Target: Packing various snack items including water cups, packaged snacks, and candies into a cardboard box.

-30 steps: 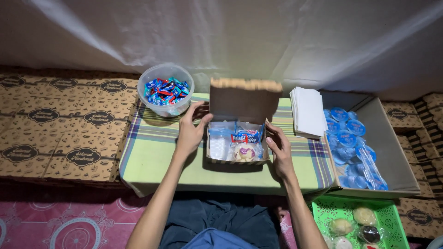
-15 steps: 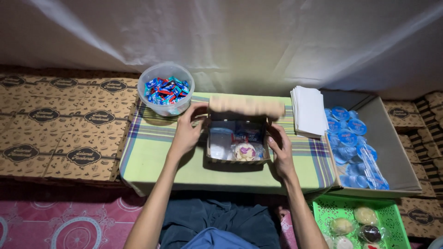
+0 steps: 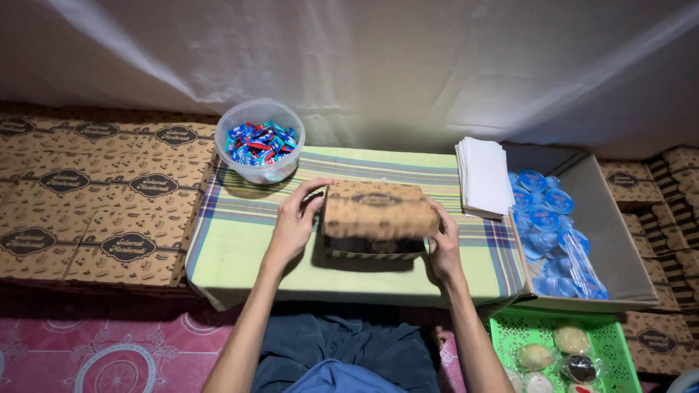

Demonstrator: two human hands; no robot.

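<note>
A: Since the earlier frame, lid swung down; cardboard box (image 3: 376, 218) now almost closed, contents hidden.

B: Head view, hands?

A: Left hand (image 3: 293, 222) on the box's left side, fingers curled at the lid corner. Right hand (image 3: 445, 244) flat against its right end. Box sits mid-table (image 3: 247, 255), on striped cloth.

B: Surroundings?

A: Candy tub (image 3: 261, 140) at far-left corner, white napkins (image 3: 484, 177) at far-right.

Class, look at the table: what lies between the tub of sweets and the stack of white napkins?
In the head view, only bare striped tablecloth lies between the tub of sweets and the white napkins; the brown box sits nearer the person.
</note>
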